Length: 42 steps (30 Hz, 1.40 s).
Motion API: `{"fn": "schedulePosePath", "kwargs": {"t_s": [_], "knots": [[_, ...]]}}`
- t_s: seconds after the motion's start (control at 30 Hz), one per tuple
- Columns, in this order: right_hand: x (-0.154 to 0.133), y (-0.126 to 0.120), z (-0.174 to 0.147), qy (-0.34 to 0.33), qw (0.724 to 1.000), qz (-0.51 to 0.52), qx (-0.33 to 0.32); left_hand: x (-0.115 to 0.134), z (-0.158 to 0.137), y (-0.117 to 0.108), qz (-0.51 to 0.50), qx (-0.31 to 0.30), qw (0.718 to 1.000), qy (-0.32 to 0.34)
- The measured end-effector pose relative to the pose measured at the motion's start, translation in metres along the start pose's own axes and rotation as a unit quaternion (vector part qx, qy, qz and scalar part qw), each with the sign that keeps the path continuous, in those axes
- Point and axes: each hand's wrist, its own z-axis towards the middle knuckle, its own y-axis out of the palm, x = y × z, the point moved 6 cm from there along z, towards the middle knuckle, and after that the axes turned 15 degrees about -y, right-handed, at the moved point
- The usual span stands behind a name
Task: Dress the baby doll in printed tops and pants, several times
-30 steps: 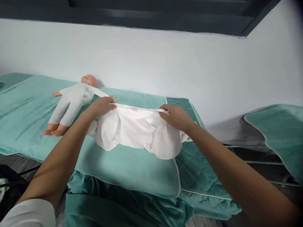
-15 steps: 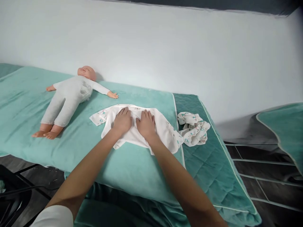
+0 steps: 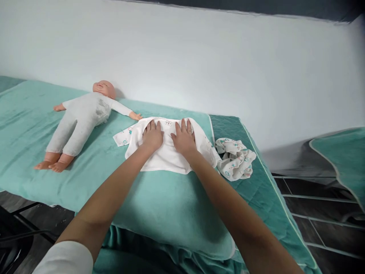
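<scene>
A white baby shirt [image 3: 171,161] with small printed figures on its sleeves lies spread on the green cover. My left hand [image 3: 153,137] rests flat on its left half, fingers stretched out and pointing away from me. On the right half lies my right hand [image 3: 184,140], palm down with the fingers spread. Between the hands, near the shirt's top edge, a small printed label [image 3: 168,123] shows. A crumpled printed baby garment [image 3: 236,161] sits close to the shirt's right sleeve.
A baby doll [image 3: 82,114] in a white suit lies on its back at the left, one hand near the shirt's top edge. The green cover [image 3: 159,205] drapes the bed against a white wall. Metal bars [image 3: 322,196] stand at the right, a black chair [image 3: 17,236] at lower left.
Both hands have slid the shirt away from me, toward the wall. Its lower edge now lies flatter, and the fingers of both hands are more spread.
</scene>
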Motion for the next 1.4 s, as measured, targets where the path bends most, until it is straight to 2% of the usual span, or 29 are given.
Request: {"fn": "schedulePosePath", "kwargs": {"t_s": [0.23,0.37,0.47,0.57,0.67,0.8,0.9,1.03,1.1,1.2,1.4], "knots": [[0.027,0.013,0.012,-0.017,0.999,0.042,-0.013,-0.005,0.023,0.012,0.019,0.014,0.999,0.021],[0.035,0.008,0.005,-0.043,0.996,0.070,0.023,-0.006,0.027,0.008,0.002,0.042,0.999,0.031],[0.037,0.001,-0.003,-0.036,0.997,0.058,0.043,-0.005,0.029,0.005,-0.001,0.068,0.997,0.033],[0.033,-0.004,-0.010,-0.023,0.998,0.043,0.044,-0.002,0.025,0.007,0.024,0.063,0.997,0.028],[0.020,-0.016,-0.017,-0.053,0.994,0.056,0.073,0.001,0.004,0.008,0.035,0.065,0.996,0.054],[-0.011,-0.033,-0.043,-0.132,0.985,0.071,0.083,-0.001,-0.049,0.007,0.006,0.055,0.989,0.135],[-0.031,-0.039,-0.075,-0.191,0.979,0.049,0.054,-0.017,-0.093,-0.002,-0.022,0.049,0.982,0.180],[-0.037,-0.038,-0.113,-0.257,0.965,0.053,0.013,-0.045,-0.139,-0.017,-0.033,0.025,0.954,0.296],[-0.031,-0.040,-0.123,-0.269,0.961,0.065,0.011,-0.064,-0.147,-0.026,-0.029,0.047,0.952,0.300],[-0.021,-0.045,-0.130,-0.284,0.954,0.095,0.013,-0.089,-0.146,-0.034,-0.021,0.091,0.959,0.269],[-0.017,-0.052,-0.133,-0.320,0.940,0.119,0.009,-0.106,-0.138,-0.037,-0.028,0.147,0.963,0.222]]}}
